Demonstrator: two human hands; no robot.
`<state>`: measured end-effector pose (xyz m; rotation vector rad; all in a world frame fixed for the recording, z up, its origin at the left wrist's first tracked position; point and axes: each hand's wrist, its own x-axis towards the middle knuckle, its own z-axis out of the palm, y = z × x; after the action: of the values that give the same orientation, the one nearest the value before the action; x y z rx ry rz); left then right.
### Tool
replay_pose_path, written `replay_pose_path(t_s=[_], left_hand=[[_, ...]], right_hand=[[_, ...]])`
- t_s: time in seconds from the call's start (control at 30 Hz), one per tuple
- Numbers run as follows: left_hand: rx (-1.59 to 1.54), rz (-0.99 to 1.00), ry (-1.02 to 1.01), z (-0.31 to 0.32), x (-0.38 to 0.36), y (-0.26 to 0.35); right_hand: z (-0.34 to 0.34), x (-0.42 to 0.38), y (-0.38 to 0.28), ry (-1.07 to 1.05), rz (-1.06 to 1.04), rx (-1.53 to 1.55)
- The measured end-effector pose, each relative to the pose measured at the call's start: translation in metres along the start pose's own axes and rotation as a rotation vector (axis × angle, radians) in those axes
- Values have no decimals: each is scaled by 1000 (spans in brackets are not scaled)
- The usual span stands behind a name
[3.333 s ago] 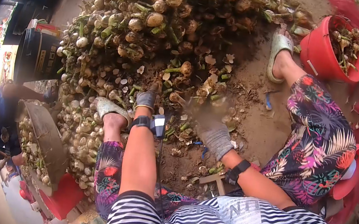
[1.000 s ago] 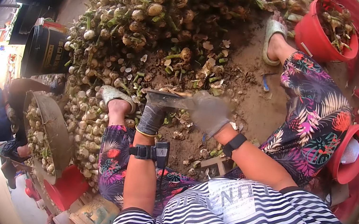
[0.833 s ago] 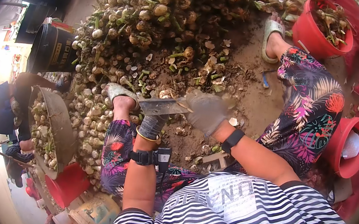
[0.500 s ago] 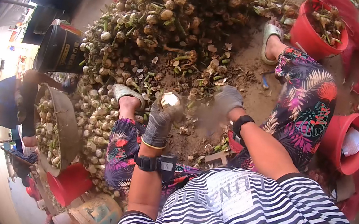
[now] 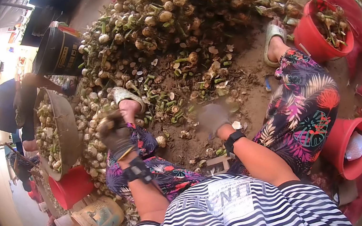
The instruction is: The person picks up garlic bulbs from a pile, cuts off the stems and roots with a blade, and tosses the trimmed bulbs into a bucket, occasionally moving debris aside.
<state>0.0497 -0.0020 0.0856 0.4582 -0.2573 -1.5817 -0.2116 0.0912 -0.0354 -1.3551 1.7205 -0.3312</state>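
I'm watching left hand (image 5: 114,133) swinging out toward basin (image 5: 64,129), grip blurred, cannot tell; right hand (image 5: 211,117) hovering over garlic scraps (image 5: 167,106), blurred, nearer garlic pile (image 5: 167,23).

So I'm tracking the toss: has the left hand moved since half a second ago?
Yes. The left hand has swung left, away from the left foot's sandal, toward the pan of bulbs. Blur hides its grip.

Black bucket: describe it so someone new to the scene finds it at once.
Start at the big garlic pile filling the top middle. Go to its left edge, where the black bucket lies tipped on its side. Unlike the red tubs on the right, it is black with yellow print.
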Motion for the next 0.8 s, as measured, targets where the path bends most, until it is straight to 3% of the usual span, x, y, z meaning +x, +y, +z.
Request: replay_pose_path(t_s=[0.03,0.07,0.1,0.17,0.2,0.27,0.3,0.33,0.4,0.43,0.5,0.53,0.57,0.63,0.7,0.8], left_hand=[[-5,133,3,-26,15,44],[-161,399,444,-63,44,86],[-157,389,450,-58,50,74],[299,-59,244,-35,61,22],[573,6,287,-32,76,-27],[1396,-200,130,-12,108,-120],[1516,-185,-204,-50,136,-162],[1667,82,-531,-72,156,-206],[2560,-162,-584,-38,162,-258],[2733,-196,-670,-42,168,-279],[2789,-401,-710,-67,196,-301],[2786,-407,-712,-98,213,-303],[2611,-487,-721,-134,231,-301],[2447,-559,-716,-134,221,-283],[1298,-740,-488,-108,182,-237],[1312,-797,-917,-61,125,-185]], right_hand=[[-4,-3,-3,88,-44,-5],[-14,-6,-5,87,-28,-5],[-27,-8,-9,110,-39,42],[-23,5,2,137,-37,92],[-4,18,21,149,-9,342],[-21,11,13,223,75,352],[-31,7,8,260,116,359],[-43,2,2,291,109,355],[-56,2,-1,315,116,397],[-56,4,2,320,127,396],[-56,6,10,492,68,462],[-54,8,13,484,124,555],[-53,10,17,481,127,556],[-56,14,22,578,140,440],[-59,17,23,590,104,403],[-58,11,10,482,0,59]])
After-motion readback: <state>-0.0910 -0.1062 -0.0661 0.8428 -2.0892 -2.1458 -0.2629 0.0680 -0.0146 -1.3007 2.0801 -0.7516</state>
